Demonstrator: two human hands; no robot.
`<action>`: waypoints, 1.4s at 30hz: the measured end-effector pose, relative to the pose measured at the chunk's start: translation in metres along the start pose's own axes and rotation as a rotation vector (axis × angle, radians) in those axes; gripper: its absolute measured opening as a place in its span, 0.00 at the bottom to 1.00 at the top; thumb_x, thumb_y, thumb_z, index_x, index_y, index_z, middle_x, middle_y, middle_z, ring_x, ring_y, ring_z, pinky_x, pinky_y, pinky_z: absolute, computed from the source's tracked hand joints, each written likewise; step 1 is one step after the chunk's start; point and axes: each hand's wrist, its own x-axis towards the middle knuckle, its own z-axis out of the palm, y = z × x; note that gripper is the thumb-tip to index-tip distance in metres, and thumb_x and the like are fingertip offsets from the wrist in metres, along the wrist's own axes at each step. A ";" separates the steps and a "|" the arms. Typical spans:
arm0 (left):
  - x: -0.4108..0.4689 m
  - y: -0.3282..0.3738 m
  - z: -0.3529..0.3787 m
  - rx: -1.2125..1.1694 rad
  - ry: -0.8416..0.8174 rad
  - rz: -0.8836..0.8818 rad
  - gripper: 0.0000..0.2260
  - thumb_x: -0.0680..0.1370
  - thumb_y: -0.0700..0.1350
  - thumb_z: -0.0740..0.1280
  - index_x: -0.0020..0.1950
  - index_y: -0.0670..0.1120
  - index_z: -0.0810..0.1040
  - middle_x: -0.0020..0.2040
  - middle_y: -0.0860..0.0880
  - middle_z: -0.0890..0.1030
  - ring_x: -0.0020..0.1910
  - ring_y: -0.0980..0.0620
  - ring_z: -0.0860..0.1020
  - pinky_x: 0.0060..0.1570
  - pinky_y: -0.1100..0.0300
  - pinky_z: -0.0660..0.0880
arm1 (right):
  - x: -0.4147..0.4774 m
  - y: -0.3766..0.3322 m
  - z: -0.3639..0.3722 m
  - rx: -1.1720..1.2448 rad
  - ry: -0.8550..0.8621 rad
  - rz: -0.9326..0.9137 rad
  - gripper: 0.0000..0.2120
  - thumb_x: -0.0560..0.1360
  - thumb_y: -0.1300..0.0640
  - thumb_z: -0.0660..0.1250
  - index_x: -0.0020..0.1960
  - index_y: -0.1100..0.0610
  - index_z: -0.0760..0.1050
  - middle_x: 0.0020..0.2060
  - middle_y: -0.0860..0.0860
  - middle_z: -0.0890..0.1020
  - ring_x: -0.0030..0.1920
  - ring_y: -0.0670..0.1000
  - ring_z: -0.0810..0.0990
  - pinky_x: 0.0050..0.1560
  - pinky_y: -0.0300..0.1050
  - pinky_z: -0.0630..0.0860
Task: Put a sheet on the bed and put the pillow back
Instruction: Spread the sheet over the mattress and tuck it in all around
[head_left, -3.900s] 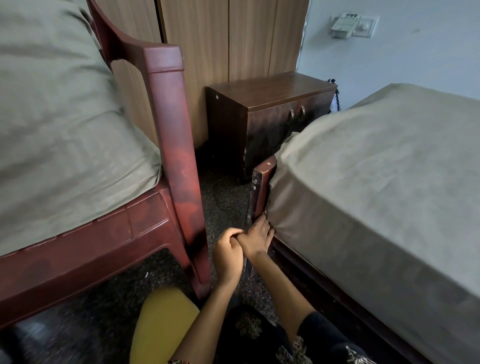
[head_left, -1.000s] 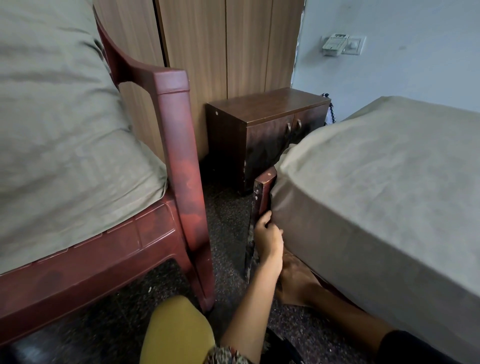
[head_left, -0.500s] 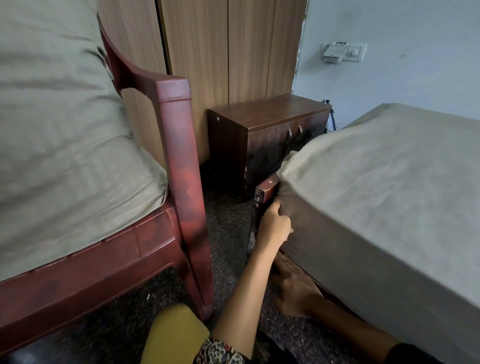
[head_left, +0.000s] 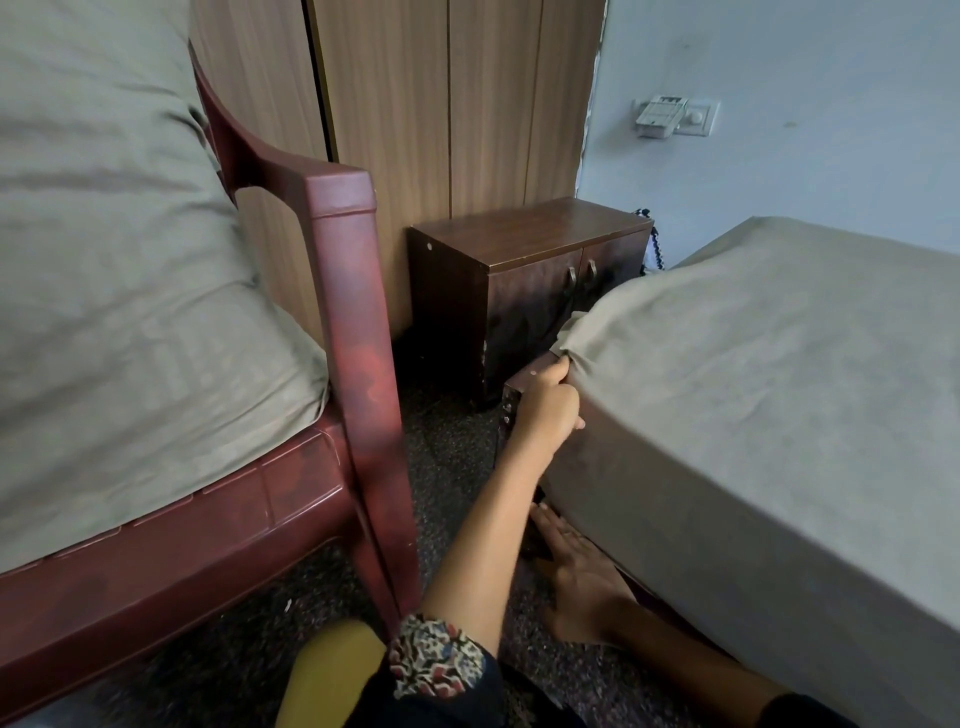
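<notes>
left hand (head_left: 550, 402) pinches sheet (head_left: 753, 374) at bed (head_left: 510, 404) corner | right hand (head_left: 576, 566) flat, fingers straight, at lower edge | risk: hard tug untucks sheet

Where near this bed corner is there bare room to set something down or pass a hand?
Free: dark wooden cabinet top; olive sheet on top; speckled floor between red plastic chair and cabinet. Crowded: bed corner, with left hand above right hand.
</notes>
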 end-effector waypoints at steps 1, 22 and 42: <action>0.000 0.004 -0.006 0.022 -0.004 0.001 0.28 0.76 0.32 0.50 0.74 0.52 0.64 0.64 0.35 0.74 0.28 0.56 0.71 0.28 0.63 0.72 | 0.000 0.001 0.001 0.016 -0.006 -0.011 0.28 0.68 0.48 0.62 0.67 0.52 0.73 0.75 0.53 0.36 0.75 0.53 0.35 0.72 0.44 0.35; -0.045 -0.215 0.024 0.977 -0.084 0.522 0.35 0.72 0.37 0.63 0.77 0.44 0.54 0.77 0.48 0.56 0.76 0.51 0.56 0.73 0.54 0.58 | -0.029 0.029 0.017 -0.177 -0.065 -0.110 0.38 0.62 0.51 0.66 0.71 0.63 0.67 0.72 0.62 0.65 0.73 0.59 0.63 0.70 0.50 0.58; -0.070 -0.088 0.054 1.136 -0.459 -0.266 0.36 0.78 0.50 0.62 0.78 0.46 0.44 0.78 0.48 0.44 0.77 0.47 0.47 0.73 0.50 0.59 | -0.033 0.011 -0.055 0.179 -0.363 0.060 0.37 0.78 0.51 0.61 0.77 0.60 0.43 0.75 0.54 0.38 0.76 0.53 0.39 0.73 0.44 0.35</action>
